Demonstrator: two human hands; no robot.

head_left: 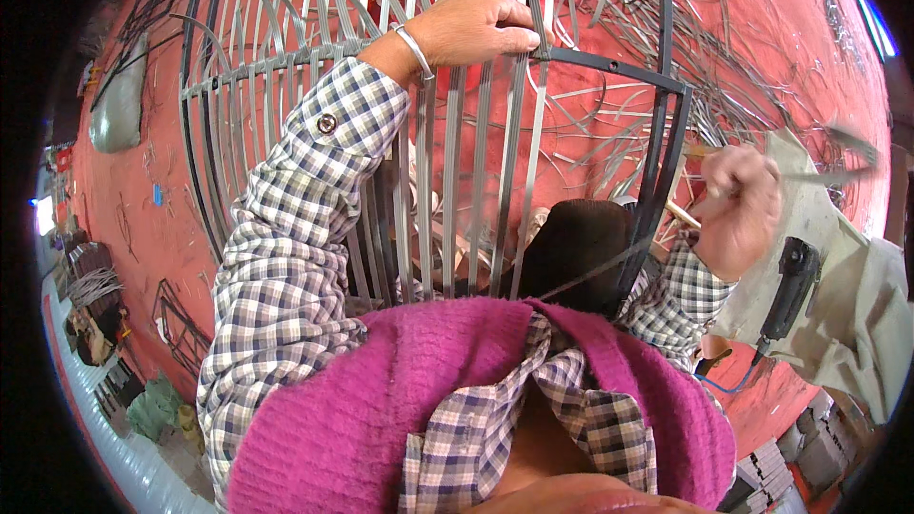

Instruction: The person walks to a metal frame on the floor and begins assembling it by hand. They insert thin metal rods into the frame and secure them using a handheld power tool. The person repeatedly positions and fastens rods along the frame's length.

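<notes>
A dark metal frame stands in front of me, with flat grey strips running lengthwise across it, side by side. My left hand rests at the frame's crossbar, its thumb and fingers pinched on one of these strips close to the bar's right part. To the right of the frame my right hand is raised and closed. Out of its far side sticks a blurred, bent grey strip. Motion blur hides how exactly the fingers hold it.
Loose strip offcuts litter the red floor at the far right. Beside my right forearm, a black hand-held tool with a blue cord lies on a pale cloth. A wrapped bundle and dark metal frames are at the left.
</notes>
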